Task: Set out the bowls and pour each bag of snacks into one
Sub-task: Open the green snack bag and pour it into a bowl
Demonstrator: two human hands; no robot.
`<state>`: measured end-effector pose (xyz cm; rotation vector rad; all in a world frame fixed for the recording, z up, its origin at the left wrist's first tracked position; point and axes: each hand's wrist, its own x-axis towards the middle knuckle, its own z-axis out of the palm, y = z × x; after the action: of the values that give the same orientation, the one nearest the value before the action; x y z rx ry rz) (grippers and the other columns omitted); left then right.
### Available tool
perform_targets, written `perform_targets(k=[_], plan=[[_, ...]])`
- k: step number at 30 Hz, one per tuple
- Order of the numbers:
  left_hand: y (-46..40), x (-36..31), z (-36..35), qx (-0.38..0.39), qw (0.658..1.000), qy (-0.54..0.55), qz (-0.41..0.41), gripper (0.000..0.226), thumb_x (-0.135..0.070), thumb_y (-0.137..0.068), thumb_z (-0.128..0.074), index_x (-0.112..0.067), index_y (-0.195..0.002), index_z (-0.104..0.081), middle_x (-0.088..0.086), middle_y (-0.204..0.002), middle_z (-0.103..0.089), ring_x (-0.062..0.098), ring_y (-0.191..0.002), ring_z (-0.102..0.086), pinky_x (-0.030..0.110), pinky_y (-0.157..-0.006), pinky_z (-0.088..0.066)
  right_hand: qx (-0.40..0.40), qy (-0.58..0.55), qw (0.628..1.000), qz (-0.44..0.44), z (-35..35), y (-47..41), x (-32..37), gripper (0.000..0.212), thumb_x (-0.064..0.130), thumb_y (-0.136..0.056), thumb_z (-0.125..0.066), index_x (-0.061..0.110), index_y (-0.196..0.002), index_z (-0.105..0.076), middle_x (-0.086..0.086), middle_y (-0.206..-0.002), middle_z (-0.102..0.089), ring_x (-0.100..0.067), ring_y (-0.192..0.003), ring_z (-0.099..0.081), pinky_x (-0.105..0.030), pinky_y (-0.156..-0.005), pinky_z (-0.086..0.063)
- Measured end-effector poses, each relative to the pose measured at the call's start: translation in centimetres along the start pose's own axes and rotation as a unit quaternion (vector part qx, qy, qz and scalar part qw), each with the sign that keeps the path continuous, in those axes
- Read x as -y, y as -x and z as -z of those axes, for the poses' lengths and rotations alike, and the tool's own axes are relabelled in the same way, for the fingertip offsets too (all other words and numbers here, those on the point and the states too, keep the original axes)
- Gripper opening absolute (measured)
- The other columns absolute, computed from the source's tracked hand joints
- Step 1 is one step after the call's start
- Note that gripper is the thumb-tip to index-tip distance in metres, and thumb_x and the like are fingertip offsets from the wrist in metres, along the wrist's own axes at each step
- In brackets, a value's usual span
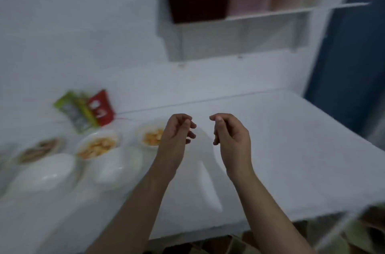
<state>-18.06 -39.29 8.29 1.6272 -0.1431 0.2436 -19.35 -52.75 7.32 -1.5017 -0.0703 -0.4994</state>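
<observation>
On the white table (pixel 281 160) we see five white bowls at the left: one (pixel 151 135) holding orange snacks partly behind our left hand (pixel 177 135), one (pixel 98 146) holding pale yellow snacks, one (pixel 39 149) holding brown snacks, and two nearer ones, (pixel 44 172) and (pixel 116 165), whose contents we cannot make out through the blur. Two bags, a green one (pixel 75 111) and a red one (pixel 102 108), lie touching each other by the wall behind the bowls. We hold both hands above the table, apart from each other, the left and the right hand (pixel 231 133) each with loosely curled fingers gripping nothing.
</observation>
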Motion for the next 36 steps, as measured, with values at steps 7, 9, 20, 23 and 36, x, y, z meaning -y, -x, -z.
perform_targets(k=[7, 9, 20, 23, 36], plan=[[-1.1, 0.0, 18.3, -0.185, 0.982, -0.025, -0.003, 0.013, -0.019, -0.103, -0.045, -0.017, -0.098, -0.057, -0.008, -0.085, -0.064, 0.011, -0.069, -0.057, 0.026, -0.068, -0.044, 0.127, -0.036, 0.991, 0.021, -19.7, 0.1, -0.2, 0.021, 0.016, -0.102, -0.046, 0.015, -0.088, -0.062, -0.004, -0.065, -0.055, -0.015, -0.056, -0.049, -0.021, -0.051, -0.043], [-1.7, 0.4, 23.6, -0.221, 0.975, -0.028, -0.007, 0.015, -0.020, -0.103, -0.044, -0.017, -0.096, -0.057, -0.007, -0.085, -0.063, 0.012, -0.070, -0.056, 0.027, -0.068, -0.043, 0.150, -0.032, 0.987, 0.035, -25.2, 0.5, -0.2, 0.022, 0.018, -0.103, -0.044, 0.014, -0.087, -0.059, -0.006, -0.064, -0.055, -0.015, -0.054, -0.049, -0.020, -0.051, -0.043], [-12.1, 5.6, 43.8, -0.237, 0.964, -0.107, 0.053, 0.014, -0.017, -0.098, -0.048, -0.017, -0.088, -0.057, -0.002, -0.084, -0.062, 0.014, -0.073, -0.053, 0.023, -0.062, -0.041, 0.134, 0.050, 0.988, 0.060, -45.0, -2.3, -3.7, 0.018, 0.035, -0.099, -0.051, 0.021, -0.089, -0.057, -0.013, -0.068, -0.058, -0.017, -0.057, -0.050, -0.038, -0.056, -0.043], [-16.0, 6.5, 46.0, -0.199, 0.963, -0.169, 0.069, 0.008, -0.015, -0.095, -0.050, -0.019, -0.093, -0.056, -0.003, -0.086, -0.059, 0.017, -0.080, -0.054, 0.025, -0.067, -0.041, 0.122, 0.092, 0.986, 0.063, -47.0, -3.8, -4.7, 0.010, 0.032, -0.098, -0.055, 0.023, -0.092, -0.054, -0.008, -0.068, -0.064, -0.022, -0.063, -0.062, -0.041, -0.062, -0.051], [-30.1, 11.3, 48.4, -0.076, 0.866, -0.469, 0.154, 0.046, -0.038, -0.098, -0.044, -0.007, -0.133, -0.045, 0.014, -0.132, -0.049, 0.034, -0.123, -0.047, 0.043, -0.096, -0.045, 0.155, 0.188, 0.968, 0.067, -51.0, -9.0, -8.2, 0.011, 0.022, -0.102, -0.049, 0.015, -0.095, -0.055, 0.001, -0.066, -0.061, -0.003, -0.050, -0.053, -0.017, -0.047, -0.041]])
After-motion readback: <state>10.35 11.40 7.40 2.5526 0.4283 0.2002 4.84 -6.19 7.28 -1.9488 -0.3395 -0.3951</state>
